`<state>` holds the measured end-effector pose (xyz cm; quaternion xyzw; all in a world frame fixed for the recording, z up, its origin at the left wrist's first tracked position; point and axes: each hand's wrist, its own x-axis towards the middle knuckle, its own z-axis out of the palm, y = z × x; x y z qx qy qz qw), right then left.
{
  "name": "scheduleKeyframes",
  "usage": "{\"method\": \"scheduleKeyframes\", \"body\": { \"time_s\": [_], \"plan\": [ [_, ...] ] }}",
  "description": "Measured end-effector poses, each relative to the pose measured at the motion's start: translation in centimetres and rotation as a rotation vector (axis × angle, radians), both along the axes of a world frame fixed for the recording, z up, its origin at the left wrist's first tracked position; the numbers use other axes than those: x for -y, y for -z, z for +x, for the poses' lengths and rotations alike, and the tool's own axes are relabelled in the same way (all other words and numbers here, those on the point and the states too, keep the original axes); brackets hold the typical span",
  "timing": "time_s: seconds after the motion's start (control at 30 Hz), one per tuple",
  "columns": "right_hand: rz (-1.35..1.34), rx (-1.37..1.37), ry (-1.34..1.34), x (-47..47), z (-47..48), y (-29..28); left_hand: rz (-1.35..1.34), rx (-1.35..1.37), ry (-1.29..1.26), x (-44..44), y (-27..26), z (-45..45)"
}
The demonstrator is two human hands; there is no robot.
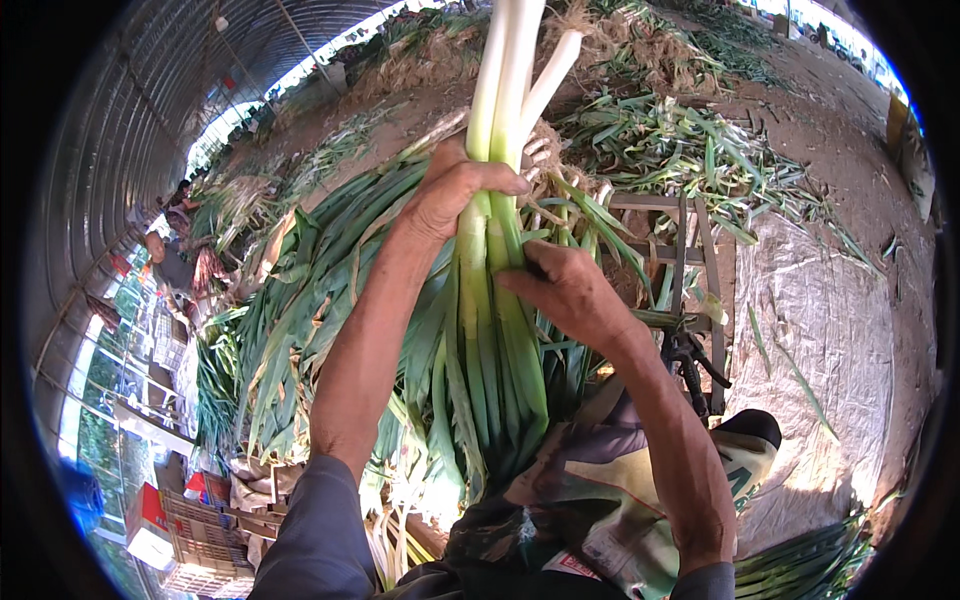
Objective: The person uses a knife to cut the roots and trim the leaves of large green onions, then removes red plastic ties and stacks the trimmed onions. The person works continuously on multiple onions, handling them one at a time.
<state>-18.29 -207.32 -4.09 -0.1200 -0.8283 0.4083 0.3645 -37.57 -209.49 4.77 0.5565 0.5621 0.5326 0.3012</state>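
Note:
Several long leeks (501, 82), with white shanks and green leaves, stand in a bundle before me, roots away from me. My left hand (469, 187) wraps around the shanks just where white turns to green, its thumb across the front. Lower down on the right side, my right hand (566, 289) grips the green part, with its thumb on the stalks. Its other fingertips are partly hidden. The leaves hang down towards my lap. Behind and left of the bundle lies a large heap of leeks (337, 247) with broad green leaves.
A metal frame (701, 259) with a black lever handle (694, 367) stands right of my hands. Beyond it, a pale woven sheet (817, 337) covers the soil. Leaf trimmings (675, 150) litter the ground ahead. Plastic crates (202, 532) and another person (172, 262) are at left.

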Motion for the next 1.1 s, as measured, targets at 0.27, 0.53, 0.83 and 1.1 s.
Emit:
{"method": "scheduleKeyframes", "body": {
  "time_s": [0.27, 0.53, 0.83, 1.1],
  "plan": [
    [0.038, -0.028, 0.006, -0.7, 1.5, 0.2, -0.026, -0.048, 0.016, 0.2, -0.4, 2.0],
    [0.845, -0.019, 0.347, 0.1, 2.1, 0.2, -0.038, -0.115, 0.029, -1.5, 1.1, 2.7],
    [0.706, -0.051, 0.301, 0.0, 4.4, 1.6, -0.118, -0.123, -0.177, -4.4, -1.5, 0.9],
    [-0.063, 0.028, 0.783, -11.1, 12.9, 3.0, 0.519, -0.183, -0.430, -6.0, -17.8, 0.1]
  ]
}}
